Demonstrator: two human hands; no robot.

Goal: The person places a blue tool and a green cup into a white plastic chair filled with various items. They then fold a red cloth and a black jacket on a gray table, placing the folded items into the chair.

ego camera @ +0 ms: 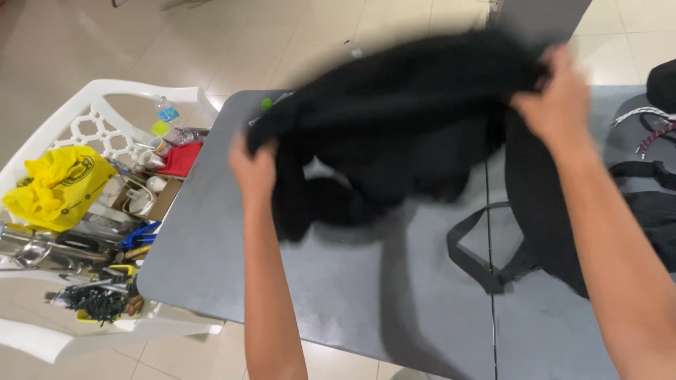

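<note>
Holding the black garment (401, 119) at two points, you have it lifted and spread above the grey table (232, 267). Keep both pinch points level and the cloth taut between them, so the hanging part clears the table surface and does not drag.

Left hand (252, 169): closed on the garment's near left edge, fingers wrapped into the fabric. The cloth below this hand hangs in a loose fold toward the table. Judged from this, a higher grip nearer the corner would give you better control of the slack.

Right hand (556, 98): closed on the garment's upper right edge, held farther from you than the left. The fingertips are buried in the cloth, so the exact pinch cannot be told.

The garment is blurred; its seams and shape cannot be read.

Below and to the right, a black bag (542, 211) lies on the table, its strap (468, 257) looped toward you. Keep the garment clear of that strap.

To the left, just beside the table, a white plastic chair (91, 112) carries a yellow cloth (56, 186), a red cloth (179, 160), cups, a clear bottle (167, 110) and tools.
</note>
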